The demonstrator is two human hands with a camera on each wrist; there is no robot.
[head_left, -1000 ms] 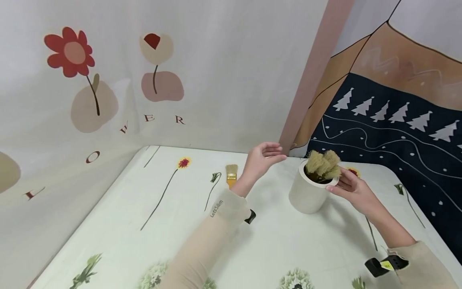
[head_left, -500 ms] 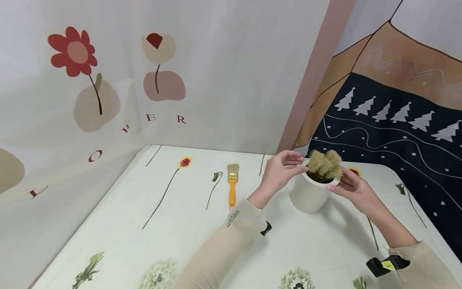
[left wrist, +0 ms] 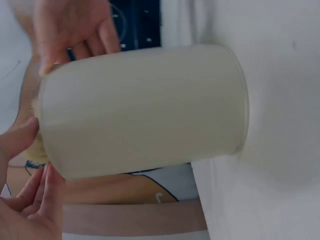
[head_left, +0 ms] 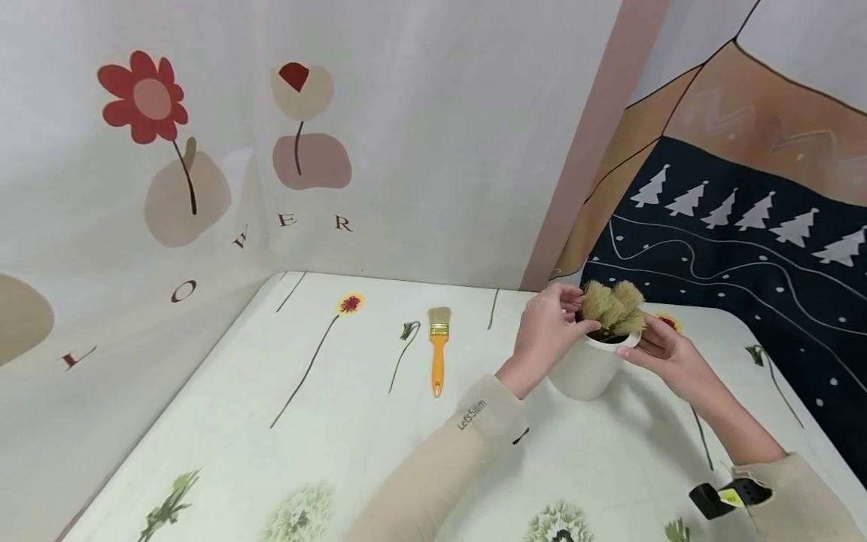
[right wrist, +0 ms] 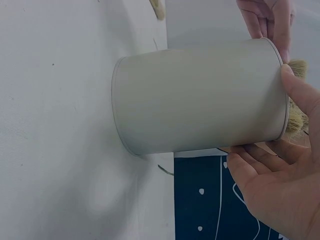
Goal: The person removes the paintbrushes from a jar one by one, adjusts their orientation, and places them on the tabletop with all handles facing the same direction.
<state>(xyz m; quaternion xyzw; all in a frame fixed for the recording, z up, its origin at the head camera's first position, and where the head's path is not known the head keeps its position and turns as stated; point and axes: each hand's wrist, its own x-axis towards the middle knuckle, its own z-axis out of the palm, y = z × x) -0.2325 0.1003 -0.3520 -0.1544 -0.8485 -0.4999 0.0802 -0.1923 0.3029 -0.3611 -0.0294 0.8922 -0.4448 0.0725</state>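
Note:
A white cylindrical container (head_left: 584, 373) stands upright toward the right of the table, and tan bristle heads (head_left: 612, 305) of several brushes stick out of its top. Their lower parts are hidden inside it. My left hand (head_left: 547, 327) grips the rim on the left side, its thumb over the edge beside the bristles and its fingers against the outside wall. On the opposite side, my right hand (head_left: 670, 361) holds the container, thumb at the rim and fingers along the wall. The left wrist view shows both hands at the bristle end of the container (left wrist: 145, 110).
A flat paintbrush (head_left: 438, 361) with an orange handle lies on the table (head_left: 379, 452), left of the container, bristles pointing away. Behind the table hang a white flower-printed cloth (head_left: 433, 135) and a dark blue cloth (head_left: 731, 256) printed with trees.
My left hand has moved right, from beside the container to its rim, uncovering the paintbrush's handle. The right hand stays at the container, which has hardly moved.

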